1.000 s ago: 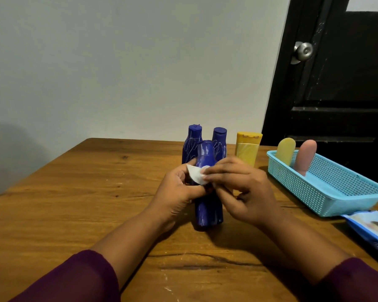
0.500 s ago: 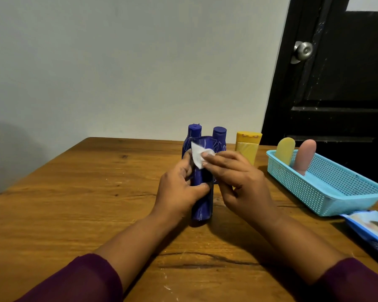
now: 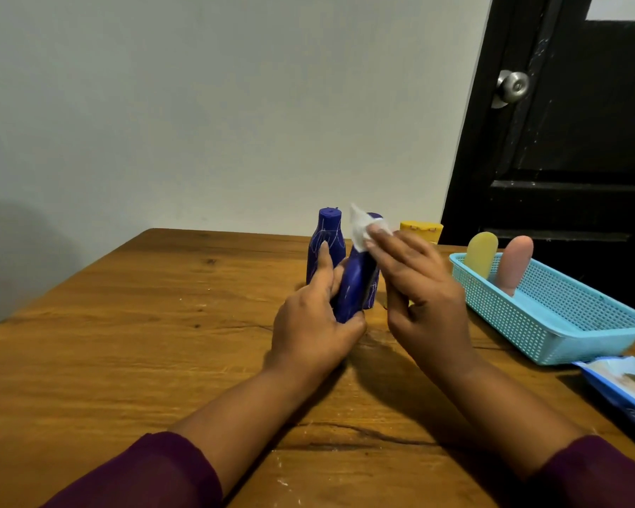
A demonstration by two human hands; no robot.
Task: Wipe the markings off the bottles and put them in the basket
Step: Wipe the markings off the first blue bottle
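My left hand point(image 3: 314, 324) grips the lower part of a dark blue bottle point(image 3: 354, 284), which tilts to the right with its base near the table. My right hand point(image 3: 418, 287) pinches a white wipe point(image 3: 360, 232) against the top of that bottle and hides its cap. Two more blue bottles with white scribbles stand just behind: one to the left point(image 3: 325, 243), one close behind the held bottle point(image 3: 371, 297). A yellow bottle point(image 3: 420, 229) stands behind my right hand. The light blue basket point(image 3: 565, 324) at the right holds a yellow bottle point(image 3: 482, 253) and a pink bottle point(image 3: 515, 262).
The wooden table point(image 3: 143, 342) ends at a pale wall at the back. A blue pack of wipes point(image 3: 627, 390) lies at the right edge, in front of the basket. A black door with a metal knob point(image 3: 514, 86) stands behind the basket.
The wipe in my right hand has slid up the blue bottle from its middle to its top. My left hand has shifted lower on the bottle, which now tilts.
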